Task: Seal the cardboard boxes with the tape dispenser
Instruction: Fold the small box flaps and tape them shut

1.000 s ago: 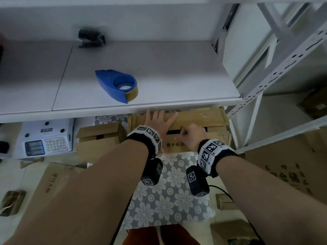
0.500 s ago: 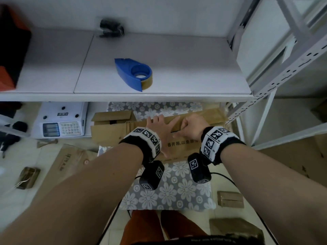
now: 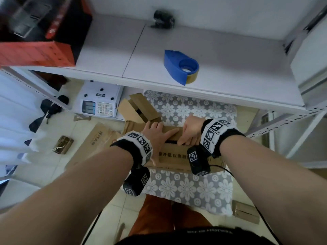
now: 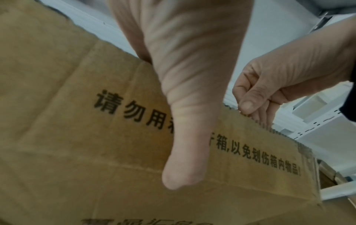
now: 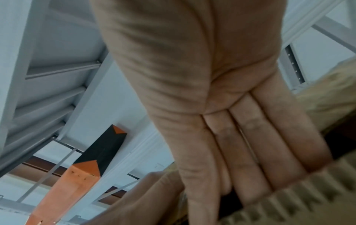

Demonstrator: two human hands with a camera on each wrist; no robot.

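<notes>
left hand point(image 3: 155, 137) flat, fingers straight, pressing box point(image 3: 178, 156) top | right hand point(image 3: 190, 132) fingers curled over flap edge | tape dispenser point(image 3: 180, 67) untouched on shelf point(image 3: 238, 68) beyond, up-forward, right hand likely nearer

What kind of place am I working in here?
Probably a small packing or stockroom: metal shelving holding a tape dispenser, a weighing scale beneath, and cardboard boxes on the floor.
</notes>
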